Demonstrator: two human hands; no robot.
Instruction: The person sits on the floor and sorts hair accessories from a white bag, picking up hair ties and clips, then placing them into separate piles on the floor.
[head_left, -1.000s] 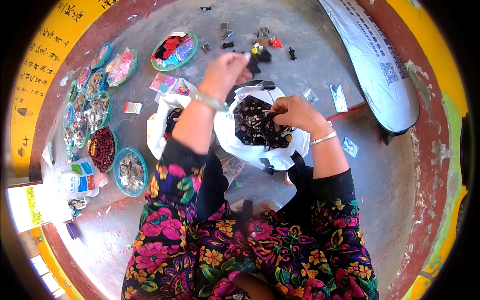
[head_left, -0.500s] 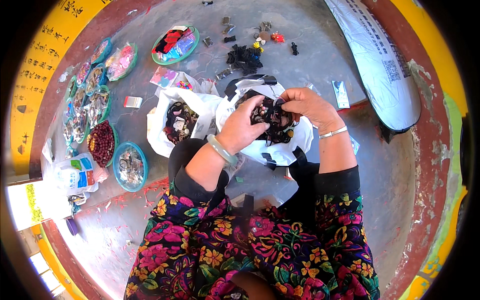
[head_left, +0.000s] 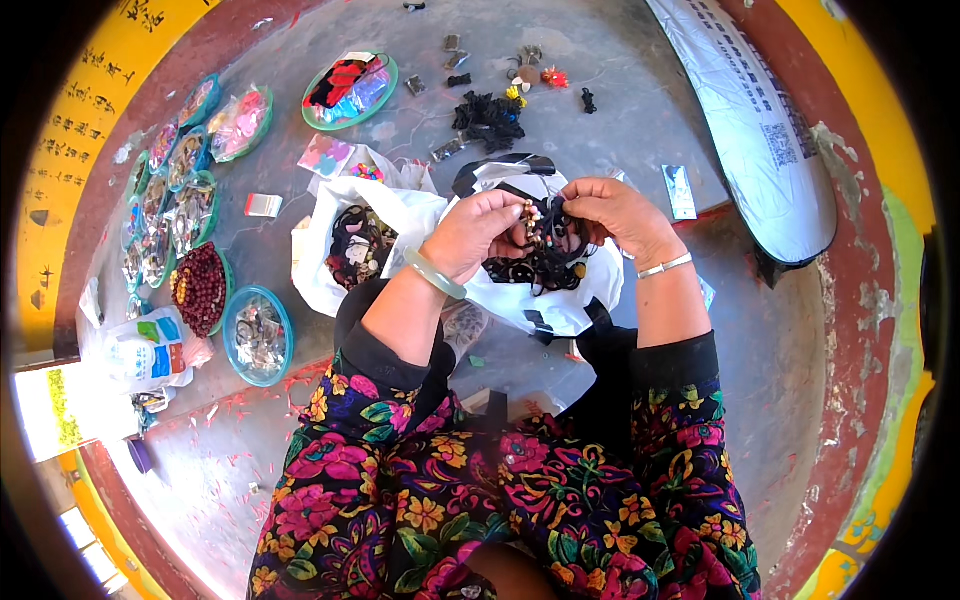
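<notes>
Both hands are over a white bag [head_left: 510, 308] filled with a tangle of black hair ties [head_left: 545, 272] with small beads and charms. The thumb and fingers of my left hand [head_left: 470, 235] are pinched together on a beaded hair tie [head_left: 533, 212], its pale beads showing near the fingertips. My right hand [head_left: 622, 215] is closed in a pinch at the right of the same dark strands; what exactly lies between its fingertips is too small to make out. To the left, a second white bag [head_left: 312, 275] holds similar dark bands with pale charms.
Round baskets [head_left: 290, 335] of packaged trinkets and dark red beads [head_left: 200, 288] line the left side. Beyond the bags lie a heap of black bands [head_left: 488, 122], small packets and a green-rimmed basket [head_left: 393, 88]. A long silvery cover [head_left: 770, 170] lies at right.
My left hand has drawn its thumb and fingers together and now pinches a beaded strand. The right hand has stayed nearly in place, still pinching.
</notes>
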